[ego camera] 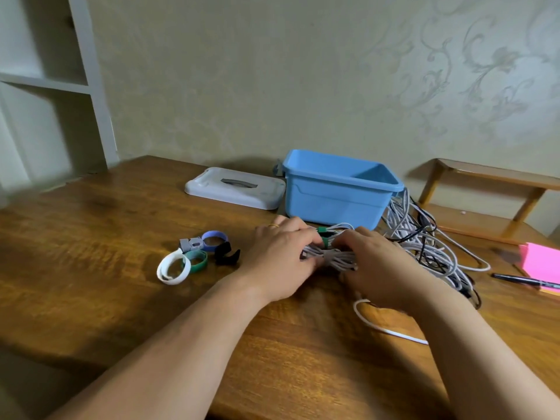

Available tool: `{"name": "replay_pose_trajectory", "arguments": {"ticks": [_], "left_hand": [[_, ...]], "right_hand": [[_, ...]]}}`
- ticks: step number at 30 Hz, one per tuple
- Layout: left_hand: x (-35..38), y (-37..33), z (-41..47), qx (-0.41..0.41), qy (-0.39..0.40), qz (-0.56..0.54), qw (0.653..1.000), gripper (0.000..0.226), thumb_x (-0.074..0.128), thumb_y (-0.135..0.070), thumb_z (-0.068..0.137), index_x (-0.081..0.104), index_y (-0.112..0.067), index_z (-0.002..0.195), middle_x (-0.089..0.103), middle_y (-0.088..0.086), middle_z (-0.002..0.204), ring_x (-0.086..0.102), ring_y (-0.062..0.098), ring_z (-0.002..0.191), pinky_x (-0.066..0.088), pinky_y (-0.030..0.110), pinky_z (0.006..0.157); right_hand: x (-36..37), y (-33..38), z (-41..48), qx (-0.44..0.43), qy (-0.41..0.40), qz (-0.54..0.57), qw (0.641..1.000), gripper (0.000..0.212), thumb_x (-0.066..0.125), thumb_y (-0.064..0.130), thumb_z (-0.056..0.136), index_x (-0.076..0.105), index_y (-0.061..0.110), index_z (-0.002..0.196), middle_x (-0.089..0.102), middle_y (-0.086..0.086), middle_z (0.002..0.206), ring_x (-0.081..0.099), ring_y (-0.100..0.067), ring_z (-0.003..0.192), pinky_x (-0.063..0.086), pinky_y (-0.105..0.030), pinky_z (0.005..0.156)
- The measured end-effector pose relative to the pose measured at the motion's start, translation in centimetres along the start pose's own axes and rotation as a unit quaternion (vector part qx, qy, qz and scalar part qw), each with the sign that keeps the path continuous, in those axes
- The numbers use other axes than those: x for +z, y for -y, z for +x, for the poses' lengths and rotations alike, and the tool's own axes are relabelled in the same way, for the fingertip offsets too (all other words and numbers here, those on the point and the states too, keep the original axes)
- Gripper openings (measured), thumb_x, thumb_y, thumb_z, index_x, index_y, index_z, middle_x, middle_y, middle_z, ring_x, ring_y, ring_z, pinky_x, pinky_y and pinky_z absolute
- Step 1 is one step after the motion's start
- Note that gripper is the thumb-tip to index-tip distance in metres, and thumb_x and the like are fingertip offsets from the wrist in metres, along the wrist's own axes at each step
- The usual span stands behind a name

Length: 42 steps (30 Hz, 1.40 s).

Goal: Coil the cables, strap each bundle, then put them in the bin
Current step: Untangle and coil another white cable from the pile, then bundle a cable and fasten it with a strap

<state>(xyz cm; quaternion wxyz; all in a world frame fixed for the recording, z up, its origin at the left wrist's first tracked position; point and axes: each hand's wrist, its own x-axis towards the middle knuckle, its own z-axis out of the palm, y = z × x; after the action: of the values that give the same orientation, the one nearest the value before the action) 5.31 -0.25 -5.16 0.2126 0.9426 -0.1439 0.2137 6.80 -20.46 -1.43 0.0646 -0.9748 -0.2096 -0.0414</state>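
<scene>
Between both hands (285,253) (375,262), white coiled cable bundle (333,256) wears green strap (325,236).

Nothing here can be read. The blue bin (333,198), its grey lid (236,189), the pink notepad (542,262) and the pen (524,280) show no legible words, brands or numbers.

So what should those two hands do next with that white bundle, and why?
Probably press the green strap shut: the left hand and right hand both grip the white bundle, and the strap looks only partly wrapped round its middle. The blue bin stands open just behind.
</scene>
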Motion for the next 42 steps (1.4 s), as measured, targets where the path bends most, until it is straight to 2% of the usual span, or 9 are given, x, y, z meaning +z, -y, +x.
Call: {"name": "replay_pose_trajectory", "arguments": {"ticks": [4, 11, 17, 20, 23, 30, 35, 39, 42], "left_hand": [[0.5, 0.2, 0.1, 0.006, -0.024, 0.008, 1.000, 0.026, 0.067, -0.046, 0.101, 0.068, -0.040, 0.126, 0.058, -0.012, 0.129, 0.046, 0.016, 0.124, 0.040, 0.044, 0.105], [0.9, 0.4, 0.0, -0.001, -0.040, 0.007, 0.999, 0.016, 0.067, -0.046, 0.100, 0.068, -0.041, 0.115, 0.056, -0.015, 0.121, 0.047, 0.015, 0.121, 0.040, 0.043, 0.102], [0.4, -0.7, -0.7, 0.012, -0.092, 0.018, 0.996, 0.048, 0.070, -0.033, 0.091, 0.062, -0.034, 0.138, 0.053, -0.011, 0.137, 0.045, 0.016, 0.132, 0.039, 0.043, 0.110], [0.0, -3.2, -1.3, 0.064, -0.116, -0.024, 0.991, 0.033, 0.069, -0.028, 0.094, 0.067, -0.028, 0.127, 0.059, -0.011, 0.128, 0.054, 0.014, 0.122, 0.047, 0.040, 0.104], [0.2, -6.0, -2.2, 0.103, -0.037, -0.049, 0.993, 0.022, 0.063, -0.033, 0.100, 0.070, -0.029, 0.121, 0.063, -0.014, 0.121, 0.057, 0.007, 0.112, 0.049, 0.035, 0.101], [2.3, -9.5, -3.6, 0.057, 0.123, -0.008, 0.991, 0.050, 0.056, -0.062, 0.100, 0.059, -0.033, 0.141, 0.059, -0.009, 0.134, 0.056, 0.017, 0.124, 0.044, 0.042, 0.109], [2.4, -10.3, -3.4, -0.011, 0.131, -0.033, 0.991, 0.028, 0.063, -0.060, 0.096, 0.063, -0.036, 0.110, 0.059, -0.011, 0.115, 0.059, 0.016, 0.113, 0.044, 0.042, 0.103], [2.4, -10.1, -3.9, -0.048, 0.106, -0.169, 0.979, 0.011, 0.066, -0.037, 0.100, 0.060, -0.032, 0.092, 0.066, -0.011, 0.094, 0.064, 0.013, 0.090, 0.056, 0.038, 0.085], [0.9, -9.6, -3.5, -0.071, 0.075, -0.353, 0.930, 0.007, 0.063, -0.023, 0.106, 0.063, -0.021, 0.098, 0.072, -0.002, 0.088, 0.068, 0.014, 0.083, 0.057, 0.032, 0.080]], "right_hand": [[-1.4, -1.4, -0.4, -0.010, 0.040, 0.024, 0.999, 0.058, 0.069, 0.016, 0.092, 0.051, 0.033, 0.144, 0.056, 0.005, 0.140, 0.055, -0.018, 0.128, 0.047, -0.033, 0.108], [-1.6, -3.9, -2.5, 0.029, -0.029, 0.070, 0.997, 0.064, 0.057, -0.003, 0.089, 0.055, 0.032, 0.143, 0.058, 0.008, 0.145, 0.056, -0.015, 0.132, 0.049, -0.034, 0.106], [-1.1, -5.6, -4.4, 0.054, -0.047, 0.127, 0.989, 0.060, 0.051, -0.006, 0.089, 0.065, 0.034, 0.131, 0.071, 0.015, 0.124, 0.065, -0.010, 0.115, 0.049, -0.026, 0.089], [-2.1, -6.2, -5.7, 0.046, -0.119, 0.263, 0.956, 0.052, 0.053, -0.010, 0.094, 0.069, 0.032, 0.121, 0.076, 0.018, 0.112, 0.068, 0.006, 0.108, 0.051, -0.018, 0.096], [-3.5, -7.3, -7.0, 0.051, -0.161, 0.371, 0.913, 0.043, 0.056, -0.009, 0.098, 0.073, 0.026, 0.116, 0.080, 0.009, 0.103, 0.074, -0.004, 0.102, 0.057, -0.033, 0.096], [-2.9, -8.9, -9.8, 0.103, -0.129, 0.212, 0.963, 0.020, 0.070, 0.014, 0.099, 0.076, 0.032, 0.105, 0.077, 0.013, 0.088, 0.071, -0.002, 0.077, 0.055, -0.024, 0.070], [-1.4, -9.1, -11.3, 0.113, -0.057, 0.090, 0.988, 0.016, 0.074, 0.028, 0.093, 0.075, 0.039, 0.105, 0.068, 0.018, 0.100, 0.064, -0.004, 0.089, 0.053, -0.026, 0.077], [-1.2, -8.5, -11.5, 0.093, -0.056, 0.084, 0.991, 0.014, 0.077, 0.029, 0.091, 0.072, 0.042, 0.091, 0.065, 0.017, 0.101, 0.060, 0.001, 0.089, 0.049, -0.023, 0.076], [-1.8, -7.4, -11.8, 0.054, -0.065, 0.176, 0.981, 0.006, 0.077, 0.033, 0.094, 0.075, 0.037, 0.090, 0.072, 0.015, 0.093, 0.064, -0.001, 0.086, 0.051, -0.025, 0.077]]}}
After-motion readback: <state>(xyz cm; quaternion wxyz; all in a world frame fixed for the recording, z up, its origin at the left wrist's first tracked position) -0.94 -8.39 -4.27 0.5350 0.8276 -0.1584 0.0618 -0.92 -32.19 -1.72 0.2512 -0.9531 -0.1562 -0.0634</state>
